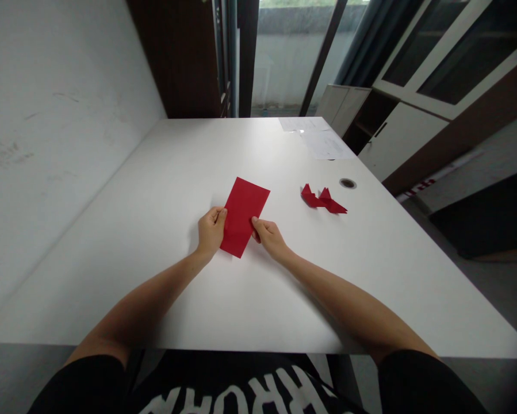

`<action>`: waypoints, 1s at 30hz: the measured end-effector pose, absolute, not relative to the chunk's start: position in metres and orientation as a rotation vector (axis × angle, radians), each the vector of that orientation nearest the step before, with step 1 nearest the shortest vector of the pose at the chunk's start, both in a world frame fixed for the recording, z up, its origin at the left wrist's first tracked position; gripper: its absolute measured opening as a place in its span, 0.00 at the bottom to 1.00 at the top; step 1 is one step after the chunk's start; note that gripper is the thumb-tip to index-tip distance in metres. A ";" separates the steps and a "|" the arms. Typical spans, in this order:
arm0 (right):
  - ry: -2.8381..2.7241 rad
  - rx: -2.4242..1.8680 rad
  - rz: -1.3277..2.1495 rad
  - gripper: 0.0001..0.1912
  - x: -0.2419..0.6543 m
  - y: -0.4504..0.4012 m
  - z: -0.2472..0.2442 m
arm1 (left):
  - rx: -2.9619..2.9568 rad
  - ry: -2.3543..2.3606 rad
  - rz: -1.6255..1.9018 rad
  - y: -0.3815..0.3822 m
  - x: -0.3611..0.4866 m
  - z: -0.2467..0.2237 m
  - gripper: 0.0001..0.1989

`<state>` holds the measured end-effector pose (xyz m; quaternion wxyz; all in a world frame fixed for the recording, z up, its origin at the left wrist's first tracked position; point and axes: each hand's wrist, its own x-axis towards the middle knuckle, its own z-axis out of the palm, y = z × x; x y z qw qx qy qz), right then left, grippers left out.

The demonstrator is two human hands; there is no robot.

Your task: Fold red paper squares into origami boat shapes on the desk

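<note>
Between my two hands I hold a flat red rectangle of paper (246,214), tilted, over the middle of the white table. My left hand (211,230) pinches its left edge, thumb on top. On the opposite edge, lower down, my right hand (270,237) grips it with the thumb on the face and the fingers curled beneath. To the right of my hands, folded red paper shapes (326,199) with pointed tips lie on the table, touching or nearly so. Whether the held paper has more than one layer, I cannot tell.
The white table (154,167) meets a scuffed white wall (60,132) on the left. White paper sheets (322,142) lie at the far right corner, near a round cable hole (348,183). White cabinets (400,135) stand beyond the table's right edge.
</note>
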<state>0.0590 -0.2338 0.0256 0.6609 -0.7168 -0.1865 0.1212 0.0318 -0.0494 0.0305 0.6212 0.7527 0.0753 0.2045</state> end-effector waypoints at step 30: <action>-0.404 -1.577 0.296 0.32 0.078 -0.242 0.020 | 1.533 0.177 0.212 -0.046 0.038 0.022 0.17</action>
